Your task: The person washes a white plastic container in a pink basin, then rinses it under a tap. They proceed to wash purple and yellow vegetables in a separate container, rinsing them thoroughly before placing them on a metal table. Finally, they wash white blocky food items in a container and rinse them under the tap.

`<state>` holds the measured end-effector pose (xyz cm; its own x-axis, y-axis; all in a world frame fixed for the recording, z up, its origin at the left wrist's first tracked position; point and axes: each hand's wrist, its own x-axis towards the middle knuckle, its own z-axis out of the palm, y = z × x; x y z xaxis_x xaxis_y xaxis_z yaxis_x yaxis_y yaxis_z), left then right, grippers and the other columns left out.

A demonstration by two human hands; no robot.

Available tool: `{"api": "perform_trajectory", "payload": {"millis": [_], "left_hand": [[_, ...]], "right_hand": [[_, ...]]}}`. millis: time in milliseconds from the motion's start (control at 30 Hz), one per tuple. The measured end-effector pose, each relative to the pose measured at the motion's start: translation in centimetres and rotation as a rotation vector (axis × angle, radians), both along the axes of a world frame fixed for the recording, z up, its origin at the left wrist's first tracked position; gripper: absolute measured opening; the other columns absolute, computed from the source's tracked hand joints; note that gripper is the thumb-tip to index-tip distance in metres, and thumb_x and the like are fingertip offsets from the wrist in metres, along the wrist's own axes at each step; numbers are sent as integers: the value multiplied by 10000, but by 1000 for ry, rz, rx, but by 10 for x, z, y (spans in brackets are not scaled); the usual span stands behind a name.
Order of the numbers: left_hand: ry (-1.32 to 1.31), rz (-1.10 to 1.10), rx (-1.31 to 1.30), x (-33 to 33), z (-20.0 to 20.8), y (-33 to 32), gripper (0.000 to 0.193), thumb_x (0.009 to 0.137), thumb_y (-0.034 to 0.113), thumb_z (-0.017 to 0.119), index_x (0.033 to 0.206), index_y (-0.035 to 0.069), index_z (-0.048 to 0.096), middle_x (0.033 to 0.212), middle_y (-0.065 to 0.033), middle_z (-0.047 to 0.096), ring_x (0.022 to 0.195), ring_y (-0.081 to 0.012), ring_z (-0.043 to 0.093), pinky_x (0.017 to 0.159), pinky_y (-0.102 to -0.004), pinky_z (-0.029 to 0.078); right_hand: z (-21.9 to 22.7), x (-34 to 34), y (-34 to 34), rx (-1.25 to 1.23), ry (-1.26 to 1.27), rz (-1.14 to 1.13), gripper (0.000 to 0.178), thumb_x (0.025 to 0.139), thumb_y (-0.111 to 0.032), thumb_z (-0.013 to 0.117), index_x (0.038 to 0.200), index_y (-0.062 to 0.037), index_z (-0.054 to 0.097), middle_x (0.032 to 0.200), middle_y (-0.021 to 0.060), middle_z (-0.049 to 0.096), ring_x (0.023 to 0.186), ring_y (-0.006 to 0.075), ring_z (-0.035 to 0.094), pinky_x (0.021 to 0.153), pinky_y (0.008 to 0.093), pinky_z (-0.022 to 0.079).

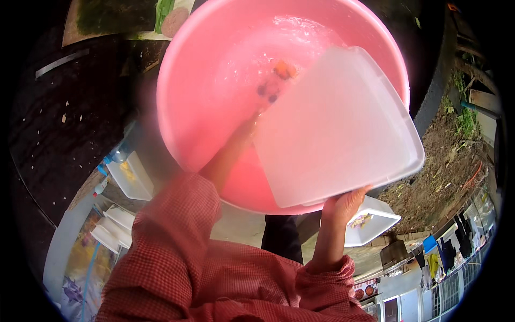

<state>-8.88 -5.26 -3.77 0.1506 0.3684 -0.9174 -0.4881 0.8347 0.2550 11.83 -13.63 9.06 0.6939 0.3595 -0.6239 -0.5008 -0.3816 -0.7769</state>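
Note:
A large pink basin (185, 59) holds water, rippled and glinting at its far side. My left arm reaches down into the basin, and the left hand (265, 102) is under the water, blurred. It looks closed on an orange patch (284, 70) with dark spots beside it, whose kind I cannot make out. My right hand (346, 205) grips the near edge of a flat, translucent white plastic lid (343, 129) with a raised rim. The lid is held over the right part of the basin, and its left part seems to dip into the water.
A white tub (369, 236) with small yellowish pieces stands below my right hand. Another white tub (137, 174) stands at the left, beside a clear bottle with blue parts (119, 154). Stacked white containers (115, 226) lie lower left. Bare soil (429, 182) lies at the right.

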Motion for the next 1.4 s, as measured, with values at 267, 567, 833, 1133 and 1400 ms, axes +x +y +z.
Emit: {"api": "perform_trajectory", "payload": {"millis": [267,567,833,1133,1400], "left_hand": [[591,-723,45,-31,-2,-87,488,942,280,467,1361,51,365,1196,-94,527,1114,-181,491,943,-318,397],[165,-321,376,1,56,-4,867,821,98,655,1427,15,41,1304,-123,368,1160,-172,403,944,-328,385],[681,-630,187,-40,-42,0,387,752,152,646,1057,-61,538,807,-92,578,736,-182,564,634,-336,468],[611,-617,200,-61,-75,-51,262,727,134,658,913,-38,592,740,-46,556,625,-146,511,528,-309,410],[624,-581,-173,-70,-26,-20,130,769,103,594,869,24,565,717,-76,550,563,-173,523,494,-282,419]], "right_hand": [[-51,-16,47,-339,-72,580,370,842,-379,649,861,-10,635,541,-26,462,487,71,419,440,271,354],[-74,-101,22,122,-292,1036,509,824,-11,506,1317,-123,444,1187,228,537,1056,379,550,837,391,475],[-116,-103,-5,-419,-238,1840,625,776,-237,609,1360,-189,391,1287,91,519,1263,319,397,1054,516,244],[-115,-54,-75,-267,-349,1090,155,805,-214,644,905,-96,641,848,54,649,934,201,580,886,440,386],[-78,-71,-73,-247,447,-6,850,817,-222,671,1452,-110,117,1370,147,331,1174,258,410,932,391,410]]}}
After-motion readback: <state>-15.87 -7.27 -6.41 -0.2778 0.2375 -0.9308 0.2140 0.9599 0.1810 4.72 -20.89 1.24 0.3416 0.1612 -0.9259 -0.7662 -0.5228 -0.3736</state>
